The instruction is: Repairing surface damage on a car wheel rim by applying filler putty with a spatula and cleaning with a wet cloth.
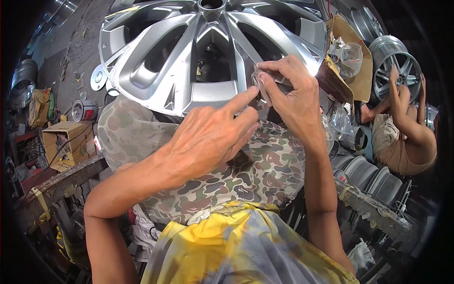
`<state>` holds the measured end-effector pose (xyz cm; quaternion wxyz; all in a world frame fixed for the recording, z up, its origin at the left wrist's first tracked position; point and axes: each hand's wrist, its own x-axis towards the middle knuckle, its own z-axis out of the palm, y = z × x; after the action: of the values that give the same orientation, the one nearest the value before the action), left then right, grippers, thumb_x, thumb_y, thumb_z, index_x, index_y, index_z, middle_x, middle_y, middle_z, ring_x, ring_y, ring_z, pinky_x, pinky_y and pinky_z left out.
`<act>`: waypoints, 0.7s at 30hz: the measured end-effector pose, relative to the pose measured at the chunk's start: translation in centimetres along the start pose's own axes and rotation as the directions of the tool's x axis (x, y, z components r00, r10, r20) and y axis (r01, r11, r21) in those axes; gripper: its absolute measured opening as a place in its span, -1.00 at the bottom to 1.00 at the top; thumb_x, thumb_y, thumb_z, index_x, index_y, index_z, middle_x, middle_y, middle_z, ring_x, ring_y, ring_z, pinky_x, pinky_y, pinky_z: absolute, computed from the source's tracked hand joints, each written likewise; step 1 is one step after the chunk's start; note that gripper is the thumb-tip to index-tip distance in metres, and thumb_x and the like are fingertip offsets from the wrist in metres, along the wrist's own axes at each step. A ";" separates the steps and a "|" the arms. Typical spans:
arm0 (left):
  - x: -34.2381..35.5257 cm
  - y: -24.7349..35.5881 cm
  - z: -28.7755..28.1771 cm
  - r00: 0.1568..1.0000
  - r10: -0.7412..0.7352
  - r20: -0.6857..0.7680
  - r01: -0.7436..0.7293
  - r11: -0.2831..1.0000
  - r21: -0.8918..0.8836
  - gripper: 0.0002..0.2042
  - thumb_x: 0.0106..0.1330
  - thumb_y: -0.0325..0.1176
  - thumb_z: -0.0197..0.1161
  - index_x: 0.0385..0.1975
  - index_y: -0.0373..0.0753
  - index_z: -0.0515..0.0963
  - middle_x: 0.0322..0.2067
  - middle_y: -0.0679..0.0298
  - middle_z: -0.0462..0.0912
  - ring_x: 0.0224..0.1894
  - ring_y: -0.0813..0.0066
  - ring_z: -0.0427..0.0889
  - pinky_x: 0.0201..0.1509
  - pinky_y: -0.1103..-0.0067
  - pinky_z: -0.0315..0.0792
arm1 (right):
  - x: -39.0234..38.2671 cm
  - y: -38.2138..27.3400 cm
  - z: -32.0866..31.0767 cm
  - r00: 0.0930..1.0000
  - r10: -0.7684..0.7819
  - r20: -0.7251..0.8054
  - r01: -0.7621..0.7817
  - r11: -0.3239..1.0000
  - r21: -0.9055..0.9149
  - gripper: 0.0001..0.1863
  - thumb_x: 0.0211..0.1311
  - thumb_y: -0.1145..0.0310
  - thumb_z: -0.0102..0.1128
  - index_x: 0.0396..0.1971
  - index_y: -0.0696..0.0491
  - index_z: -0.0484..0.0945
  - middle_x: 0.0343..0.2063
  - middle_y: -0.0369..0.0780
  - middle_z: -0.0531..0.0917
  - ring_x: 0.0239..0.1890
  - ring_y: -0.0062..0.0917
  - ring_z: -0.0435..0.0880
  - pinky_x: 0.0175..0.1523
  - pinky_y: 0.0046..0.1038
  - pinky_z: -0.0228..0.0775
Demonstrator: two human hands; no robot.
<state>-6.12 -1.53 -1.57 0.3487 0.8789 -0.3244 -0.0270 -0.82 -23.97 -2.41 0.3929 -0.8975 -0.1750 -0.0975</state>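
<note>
A large silver alloy wheel (211, 90) with broad spokes lies before me, its near edge above my camouflage-clad lap. My right hand (295, 92) is over its near right part, thumb and fingers pinched on a small folded brownish-grey sheet (261, 86), perhaps sandpaper. From the left, my left hand (213, 130) reaches across with its back upward. One of its fingers is stretched out, the tip touching or very near the sheet's left edge. Its other fingers are bent and spread apart, and I see nothing held in them.
At right, an open cardboard box (362, 78) holds clear plastic bags. Beyond it another person (406, 123) crouches, hands on a second wheel (395, 66). Several wheels (364, 173) stand lower right. On the left are a can (85, 110), a small carton (71, 142) and a metal beam (71, 177).
</note>
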 end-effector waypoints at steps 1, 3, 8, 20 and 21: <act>0.0 0.0 0.0 1.000 0.000 0.000 0.000 1.000 0.000 -0.82 0.47 -0.37 0.47 -0.23 -0.30 0.59 0.37 -0.03 0.64 -0.46 0.01 0.78 -0.41 0.26 0.66 | 0.0 0.0 -0.1 1.000 0.001 0.000 -0.001 1.000 -0.001 -0.81 0.35 0.48 0.49 -0.08 0.16 0.84 -0.29 -0.15 0.72 -0.22 -0.35 0.82 -0.08 -0.33 0.64; 0.0 0.0 0.0 1.000 -0.002 0.000 0.002 1.000 0.001 -0.82 0.47 -0.37 0.48 -0.23 -0.30 0.59 0.37 -0.03 0.64 -0.46 0.02 0.78 -0.41 0.26 0.66 | 0.2 -0.2 -0.2 1.000 0.021 0.022 -0.022 1.000 0.010 -0.81 0.35 0.49 0.49 -0.08 0.16 0.84 -0.30 -0.15 0.72 -0.22 -0.36 0.81 -0.08 -0.33 0.63; -0.1 -0.1 0.0 1.000 -0.008 0.000 0.008 1.000 0.014 -0.82 0.46 -0.37 0.48 -0.22 -0.29 0.60 0.37 -0.02 0.64 -0.48 0.04 0.78 -0.42 0.27 0.66 | 0.2 0.1 -0.3 0.999 0.020 0.038 -0.022 0.999 0.038 -0.80 0.34 0.49 0.49 -0.08 0.16 0.85 -0.30 -0.15 0.72 -0.25 -0.37 0.79 -0.11 -0.34 0.61; -0.1 -0.1 0.0 1.000 -0.005 -0.010 0.005 1.000 0.001 -0.84 0.46 -0.37 0.48 -0.22 -0.28 0.62 0.39 0.00 0.64 -0.47 0.03 0.78 -0.40 0.27 0.66 | 0.3 0.2 -0.2 0.997 0.058 0.046 -0.062 0.995 0.083 -0.79 0.33 0.48 0.50 -0.07 0.15 0.86 -0.30 -0.16 0.73 -0.26 -0.38 0.79 -0.13 -0.35 0.60; -0.1 -0.1 0.0 1.000 -0.005 -0.010 0.005 1.000 0.000 -0.84 0.46 -0.37 0.48 -0.22 -0.28 0.62 0.39 0.00 0.64 -0.47 0.03 0.78 -0.40 0.27 0.66 | 0.3 0.2 -0.3 0.996 0.061 0.060 -0.066 0.994 0.084 -0.79 0.32 0.48 0.50 -0.07 0.15 0.86 -0.30 -0.16 0.73 -0.26 -0.38 0.78 -0.12 -0.36 0.60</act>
<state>-6.10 -1.42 -1.63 0.3502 0.8799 -0.3204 -0.0237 -0.49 -24.23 -2.22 0.4288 -0.8874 -0.1613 -0.0517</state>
